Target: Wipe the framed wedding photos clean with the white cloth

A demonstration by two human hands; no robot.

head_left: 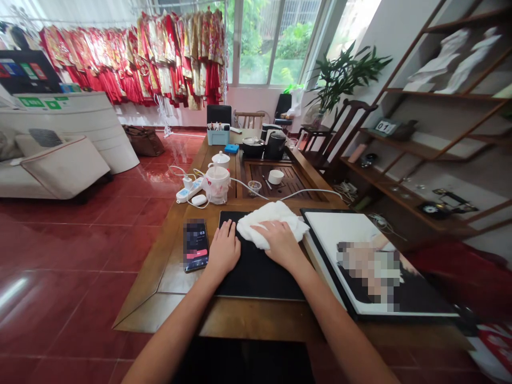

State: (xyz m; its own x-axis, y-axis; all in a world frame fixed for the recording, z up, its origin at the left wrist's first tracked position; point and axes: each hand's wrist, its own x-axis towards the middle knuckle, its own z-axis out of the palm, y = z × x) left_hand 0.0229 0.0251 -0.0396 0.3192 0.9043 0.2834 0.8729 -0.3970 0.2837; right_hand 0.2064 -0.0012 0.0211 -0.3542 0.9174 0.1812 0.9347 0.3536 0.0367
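A flat black panel (pixel 260 277) lies on the wooden table in front of me. My left hand (pixel 224 248) rests palm down on its left part, fingers stretched out and holding nothing. At the far edge of the panel, my right hand (pixel 278 242) presses on a bunched white cloth (pixel 262 216), its fingers curled over the near side; the underside of the cloth is hidden. Just left of my left hand lies a phone (pixel 197 245) with its screen lit. A large framed picture (pixel 332 229), partly blurred, lies close to the panel's right side.
Beyond the panel stand a white jar (pixel 217 184), a lidded cup (pixel 221 160) and a power strip (pixel 190 190). A white cable (pixel 312 191) crosses the wooden table (pixel 168 288). Farther back are a tea tray (pixel 256 173) with a white bowl (pixel 276 177) and a black kettle (pixel 276 144).
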